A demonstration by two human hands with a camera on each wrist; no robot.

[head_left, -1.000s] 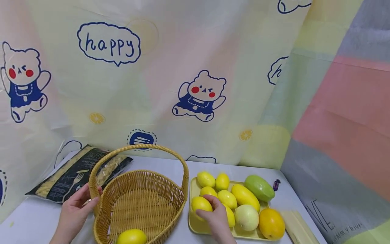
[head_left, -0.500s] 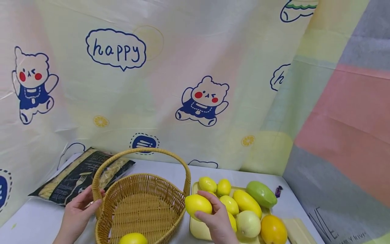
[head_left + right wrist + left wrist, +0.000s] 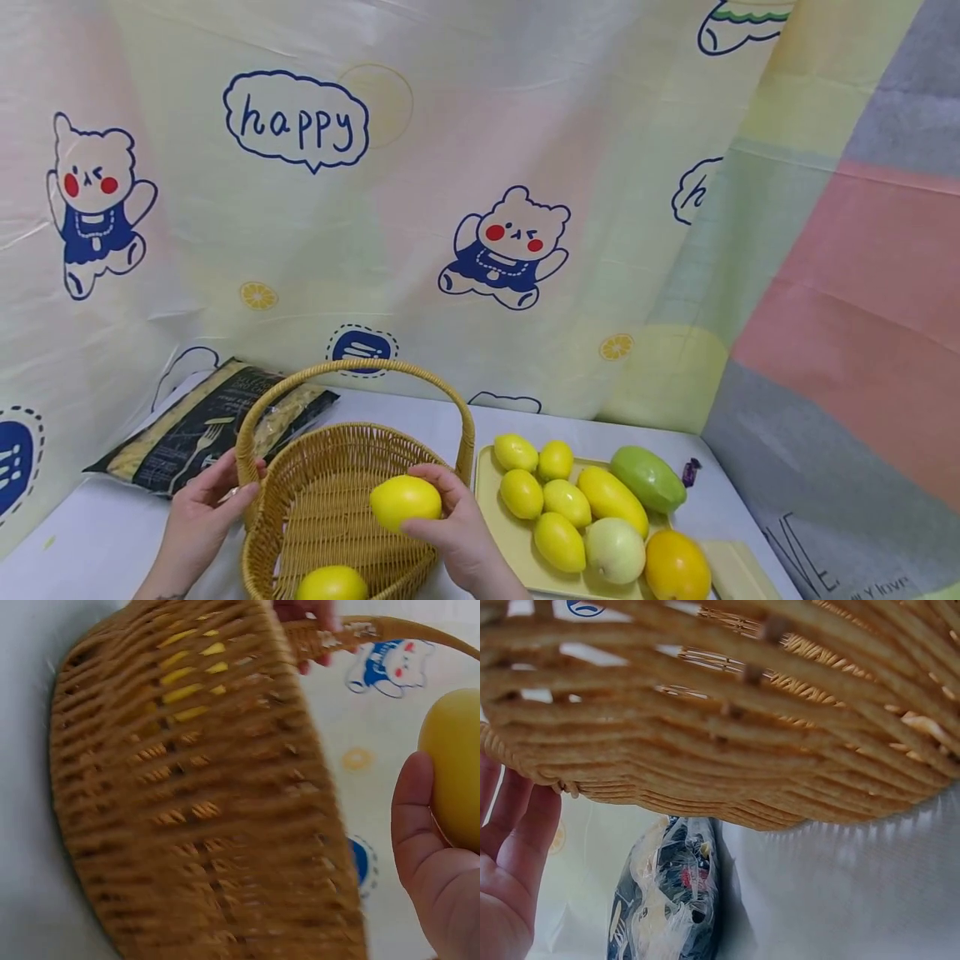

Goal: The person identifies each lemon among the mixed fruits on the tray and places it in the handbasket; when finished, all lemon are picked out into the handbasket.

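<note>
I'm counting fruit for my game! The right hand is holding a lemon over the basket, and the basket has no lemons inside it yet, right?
Not quite. The right hand does hold a lemon over the basket, but the head view shows another lemon already lying inside it.

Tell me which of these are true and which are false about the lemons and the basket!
1. The right hand holds a lemon over the basket. True.
2. The basket has nothing in it. False: another lemon already lies inside, near the front.
3. The left hand grips the basket where the handle meets the rim. True.
4. The green fruit is in the basket. False: it lies on the yellow tray, at the far right end.
5. The dark pasta bag sits on the tray. False: it lies on the table behind the basket, to the left.
</note>
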